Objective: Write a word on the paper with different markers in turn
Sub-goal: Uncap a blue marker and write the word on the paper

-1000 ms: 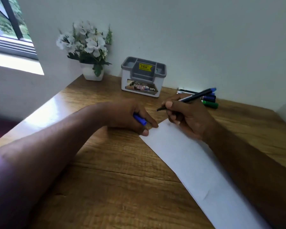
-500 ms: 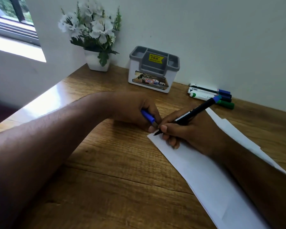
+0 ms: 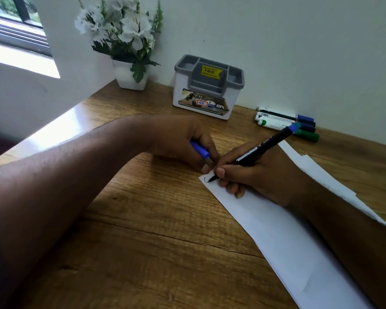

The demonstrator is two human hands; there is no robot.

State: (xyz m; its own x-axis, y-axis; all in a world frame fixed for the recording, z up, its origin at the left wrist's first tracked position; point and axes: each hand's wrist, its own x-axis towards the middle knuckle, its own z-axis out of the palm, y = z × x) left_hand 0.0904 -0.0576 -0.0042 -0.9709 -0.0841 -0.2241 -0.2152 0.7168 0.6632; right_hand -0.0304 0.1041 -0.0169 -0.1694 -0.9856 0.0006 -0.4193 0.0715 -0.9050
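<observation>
A long white sheet of paper (image 3: 274,233) lies slanted across the wooden desk (image 3: 156,246). My right hand (image 3: 250,172) grips a black marker with a blue end (image 3: 265,146), its tip touching the paper's top left corner, where a small curved blue stroke (image 3: 206,179) shows. My left hand (image 3: 183,141) rests just left of that corner, fingers closed around the blue marker cap (image 3: 200,149), a fingertip at the paper's edge. Three more markers (image 3: 285,122), with blue and green caps, lie side by side by the wall.
A grey and white plastic organiser box (image 3: 207,85) stands against the wall behind my hands. A white pot of white flowers (image 3: 127,45) sits in the back left corner, next to a window. The desk's left edge runs under my left forearm.
My right hand has lowered the marker tip onto the paper's corner and drawn a first curved stroke. My left hand has stayed by the corner with the cap. The view has moved closer.
</observation>
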